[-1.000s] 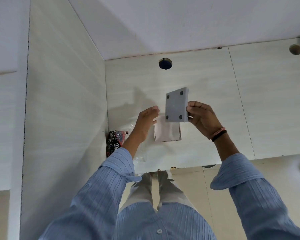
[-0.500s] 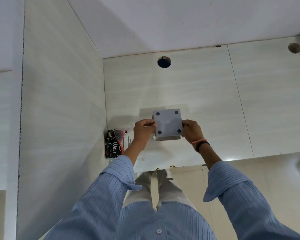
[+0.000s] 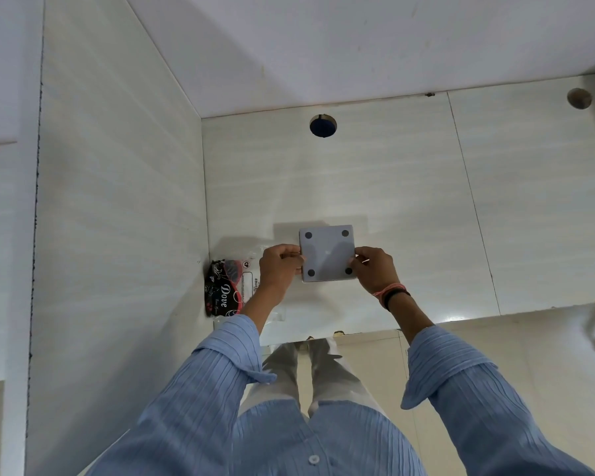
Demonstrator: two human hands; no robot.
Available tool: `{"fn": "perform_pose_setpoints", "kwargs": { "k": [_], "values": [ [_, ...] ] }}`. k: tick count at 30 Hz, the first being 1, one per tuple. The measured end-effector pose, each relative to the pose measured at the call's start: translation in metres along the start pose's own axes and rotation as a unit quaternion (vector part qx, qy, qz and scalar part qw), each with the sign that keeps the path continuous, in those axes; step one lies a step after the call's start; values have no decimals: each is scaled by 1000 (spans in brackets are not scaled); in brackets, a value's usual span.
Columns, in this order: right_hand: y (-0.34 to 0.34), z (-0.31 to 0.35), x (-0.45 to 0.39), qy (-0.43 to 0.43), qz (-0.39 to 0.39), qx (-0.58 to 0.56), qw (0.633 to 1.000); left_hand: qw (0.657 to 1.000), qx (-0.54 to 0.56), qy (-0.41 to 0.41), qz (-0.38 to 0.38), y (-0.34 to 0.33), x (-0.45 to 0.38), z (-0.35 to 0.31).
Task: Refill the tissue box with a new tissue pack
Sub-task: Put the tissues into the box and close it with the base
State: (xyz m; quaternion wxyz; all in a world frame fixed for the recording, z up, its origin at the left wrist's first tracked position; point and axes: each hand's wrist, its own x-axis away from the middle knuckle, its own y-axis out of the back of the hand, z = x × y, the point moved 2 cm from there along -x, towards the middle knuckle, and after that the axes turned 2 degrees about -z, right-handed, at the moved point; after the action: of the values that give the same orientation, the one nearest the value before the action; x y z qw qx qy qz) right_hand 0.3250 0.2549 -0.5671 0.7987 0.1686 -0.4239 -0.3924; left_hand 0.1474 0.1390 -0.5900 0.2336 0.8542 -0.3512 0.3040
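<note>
A square grey tissue box (image 3: 327, 253) lies upside down on the pale counter (image 3: 409, 207), its flat base with dark round feet at the corners facing me. My left hand (image 3: 279, 266) grips its left edge with curled fingers. My right hand (image 3: 373, 267) grips the right edge. What is inside the box is hidden under the base. A black and red tissue pack wrapper marked Dove (image 3: 225, 286) lies on the counter to the left of my left hand, against the side wall.
A tiled side wall (image 3: 117, 218) closes the counter on the left. Two round holes (image 3: 323, 125) are cut in the counter, one behind the box and one far right. The counter's front edge (image 3: 461, 321) runs below my wrists, with floor below.
The grey base went from tilted up in my right hand to flat on top of the box. Both hands now hold its sides and have shifted slightly.
</note>
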Motion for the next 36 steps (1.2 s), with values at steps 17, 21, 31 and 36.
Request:
{"fn": "perform_pose_setpoints", "kwargs": {
  "k": [17,21,31,36],
  "values": [
    [3,1,-2,-54,-3,-13,998,997,-77,10,-7,-2,2,-6],
    [2,2,-3,-71,15,-19,997,994,-110,17,-1,-4,2,-10],
    [9,12,-15,-106,59,-152,981,990,-137,8,25,-4,0,-20],
    [24,25,-16,-135,25,-368,920,998,10,-56,3,3,17,-31]
  ]
}}
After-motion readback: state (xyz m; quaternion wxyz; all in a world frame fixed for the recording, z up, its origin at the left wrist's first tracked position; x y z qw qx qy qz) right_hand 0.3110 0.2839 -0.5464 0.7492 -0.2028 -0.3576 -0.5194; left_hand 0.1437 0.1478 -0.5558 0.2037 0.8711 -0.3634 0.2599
